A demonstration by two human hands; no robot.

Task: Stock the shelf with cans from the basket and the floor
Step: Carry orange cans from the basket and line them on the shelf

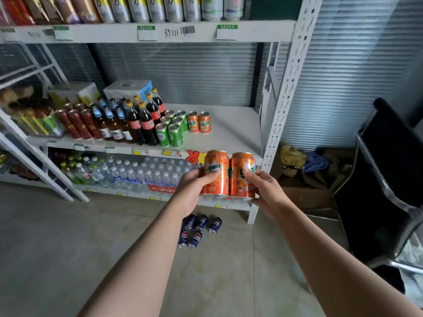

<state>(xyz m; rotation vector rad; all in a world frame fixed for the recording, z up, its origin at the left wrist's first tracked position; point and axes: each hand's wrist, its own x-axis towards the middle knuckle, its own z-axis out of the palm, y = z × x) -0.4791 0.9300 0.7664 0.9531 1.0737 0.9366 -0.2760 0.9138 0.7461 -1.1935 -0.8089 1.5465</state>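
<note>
Head view: a white rack [295, 65] fills the wall, standing on a grey floor [68, 236], with a black chair [384, 179] to its right. The middle shelf [231, 131] is bare on its right half. Packed water bottles [137, 175] sit on the level below. On the middle shelf, dark cola bottles [146, 120] stand left of centre, green cans [174, 129] just beside them in rows, and two orange cans [199, 122] upright at the right end of that group, toward the back. Five blue cans [196, 229] lie on their sides on the floor near the rack's front right leg.

In front of the shelf's edge, two more orange cans are held upright and touching side by side. The left hand [194, 191] grips the left can [216, 177], thumb across its front and fingers curled behind. The right hand [267, 193] grips the right can [241, 179] the same way.
</note>
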